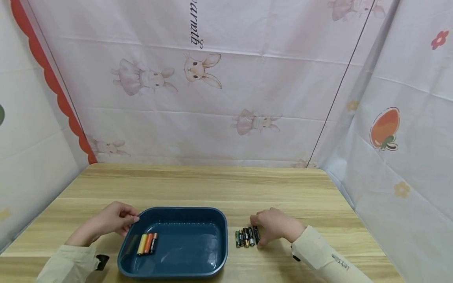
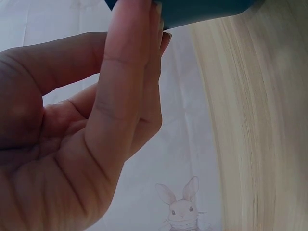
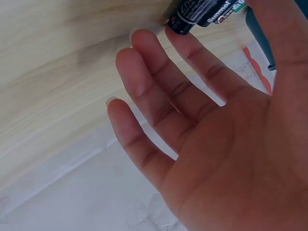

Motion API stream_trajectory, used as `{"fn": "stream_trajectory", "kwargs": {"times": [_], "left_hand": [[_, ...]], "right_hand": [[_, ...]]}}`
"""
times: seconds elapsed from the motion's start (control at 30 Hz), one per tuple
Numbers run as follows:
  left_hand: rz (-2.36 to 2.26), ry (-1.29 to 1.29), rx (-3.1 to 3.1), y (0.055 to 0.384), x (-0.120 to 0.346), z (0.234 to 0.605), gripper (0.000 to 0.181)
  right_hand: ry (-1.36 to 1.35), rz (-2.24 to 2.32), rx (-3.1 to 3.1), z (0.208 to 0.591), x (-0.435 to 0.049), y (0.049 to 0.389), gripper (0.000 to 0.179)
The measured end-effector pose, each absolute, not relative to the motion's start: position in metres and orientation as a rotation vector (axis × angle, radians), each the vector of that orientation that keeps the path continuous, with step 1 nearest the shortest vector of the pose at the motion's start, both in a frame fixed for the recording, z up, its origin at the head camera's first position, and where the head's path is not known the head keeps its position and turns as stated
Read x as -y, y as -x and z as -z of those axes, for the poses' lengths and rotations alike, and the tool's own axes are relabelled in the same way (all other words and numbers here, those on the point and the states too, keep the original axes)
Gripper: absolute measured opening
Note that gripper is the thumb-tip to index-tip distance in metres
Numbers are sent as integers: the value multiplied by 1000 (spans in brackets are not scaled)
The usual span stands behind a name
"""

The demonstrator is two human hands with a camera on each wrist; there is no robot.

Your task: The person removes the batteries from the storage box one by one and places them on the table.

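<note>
A dark blue tray (image 1: 173,274) stands on the table, a yellow battery (image 1: 142,244), an orange battery (image 1: 148,243) and a black battery (image 1: 153,243) lying side by side in its left part. My left hand (image 1: 115,218) pinches the tray's left rim near the back corner between thumb and fingers. To the right of the tray, several batteries (image 1: 246,237) lie in a row on the wood. At the right end of that row my right hand (image 1: 277,225) pinches a black battery (image 1: 256,234) end to end, index fingertip at its far end and thumb at its near end.
The wooden table (image 1: 209,184) runs back to a fabric wall (image 1: 212,133) printed with rabbits. More printed fabric (image 1: 417,157) closes off the right side, and a red scalloped border (image 1: 58,94) edges the left one.
</note>
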State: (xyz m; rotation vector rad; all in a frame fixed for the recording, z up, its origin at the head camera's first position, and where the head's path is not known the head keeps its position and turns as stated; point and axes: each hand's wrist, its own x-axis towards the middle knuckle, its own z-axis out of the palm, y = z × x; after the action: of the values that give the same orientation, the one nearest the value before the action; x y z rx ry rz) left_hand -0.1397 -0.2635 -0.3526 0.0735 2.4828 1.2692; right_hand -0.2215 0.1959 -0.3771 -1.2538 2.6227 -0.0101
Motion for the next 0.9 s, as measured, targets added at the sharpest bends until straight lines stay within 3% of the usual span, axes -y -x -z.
{"fn": "stream_trajectory", "kwargs": {"times": [0.9], "left_hand": [[-1274,-110,-2465,143,270,355,16]], "right_hand": [[1279,-14,-2657,377,-186,214,54]]}}
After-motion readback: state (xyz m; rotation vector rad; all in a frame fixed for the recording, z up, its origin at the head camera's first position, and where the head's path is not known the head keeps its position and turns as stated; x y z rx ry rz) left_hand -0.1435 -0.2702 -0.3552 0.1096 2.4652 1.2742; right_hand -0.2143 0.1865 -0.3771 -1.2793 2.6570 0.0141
